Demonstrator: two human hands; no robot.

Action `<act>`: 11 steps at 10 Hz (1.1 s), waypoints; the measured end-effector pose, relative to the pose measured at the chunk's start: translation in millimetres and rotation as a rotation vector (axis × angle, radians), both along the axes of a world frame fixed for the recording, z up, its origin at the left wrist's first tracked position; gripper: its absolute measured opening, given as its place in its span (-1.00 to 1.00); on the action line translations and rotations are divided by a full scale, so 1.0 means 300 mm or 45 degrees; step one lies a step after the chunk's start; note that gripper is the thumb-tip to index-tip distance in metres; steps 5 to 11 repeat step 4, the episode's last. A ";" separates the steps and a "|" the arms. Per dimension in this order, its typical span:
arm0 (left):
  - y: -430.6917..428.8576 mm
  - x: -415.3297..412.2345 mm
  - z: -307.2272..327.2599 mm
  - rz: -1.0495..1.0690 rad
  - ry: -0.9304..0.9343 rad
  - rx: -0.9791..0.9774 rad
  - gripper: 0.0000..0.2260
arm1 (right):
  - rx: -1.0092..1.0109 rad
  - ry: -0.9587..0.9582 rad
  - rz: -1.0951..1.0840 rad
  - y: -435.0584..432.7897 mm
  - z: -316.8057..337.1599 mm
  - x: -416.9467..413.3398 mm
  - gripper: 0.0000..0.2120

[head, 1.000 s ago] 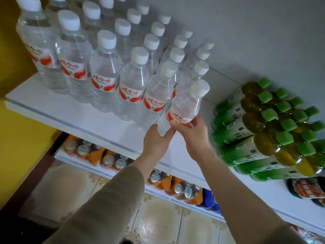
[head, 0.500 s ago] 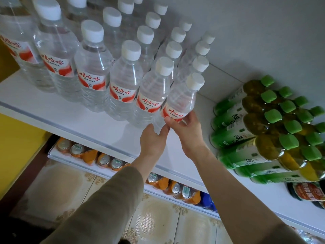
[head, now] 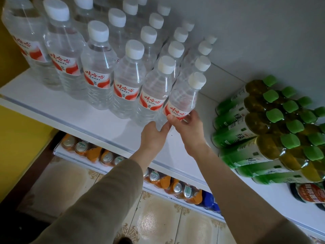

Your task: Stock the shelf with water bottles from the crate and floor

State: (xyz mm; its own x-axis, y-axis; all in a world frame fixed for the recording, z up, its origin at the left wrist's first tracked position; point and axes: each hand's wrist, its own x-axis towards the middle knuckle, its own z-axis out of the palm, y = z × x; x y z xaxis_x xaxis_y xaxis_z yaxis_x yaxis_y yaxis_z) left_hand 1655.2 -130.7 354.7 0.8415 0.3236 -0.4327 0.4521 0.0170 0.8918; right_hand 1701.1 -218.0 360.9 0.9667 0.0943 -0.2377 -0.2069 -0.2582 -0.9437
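Observation:
A clear water bottle (head: pixel 184 97) with a white cap and red-white label stands at the right end of the front row on the white shelf (head: pixel 73 117). My right hand (head: pixel 189 128) grips its lower body from the right. My left hand (head: pixel 153 136) holds its base from the left. Several rows of identical water bottles (head: pixel 98 71) fill the shelf to the left and behind. No crate is in view.
Green-capped tea bottles (head: pixel 263 131) are packed on the shelf's right side, with bare shelf between them and the water. A dark red-labelled bottle (head: pixel 309 192) sits at the far right. Orange cans (head: pixel 107 156) line a lower shelf. Patterned floor tiles (head: pixel 158 219) lie below, a yellow wall (head: pixel 15 138) at left.
Both hands have pushed the held bottle a little deeper onto the shelf, snug against the front row. The camera has moved closer and slightly left.

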 end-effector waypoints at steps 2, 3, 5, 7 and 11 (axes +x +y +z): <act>0.011 -0.021 -0.003 -0.013 0.070 0.013 -0.58 | 0.042 0.032 0.004 0.003 -0.007 -0.008 -0.48; 0.037 -0.069 -0.032 0.002 0.140 0.070 -0.52 | -0.010 0.095 0.005 0.001 -0.008 -0.038 -0.44; 0.074 -0.141 -0.040 0.056 0.176 0.085 -0.51 | -0.112 0.220 -0.047 -0.014 0.023 -0.095 -0.33; 0.074 -0.141 -0.040 0.056 0.176 0.085 -0.51 | -0.112 0.220 -0.047 -0.014 0.023 -0.095 -0.33; 0.074 -0.141 -0.040 0.056 0.176 0.085 -0.51 | -0.112 0.220 -0.047 -0.014 0.023 -0.095 -0.33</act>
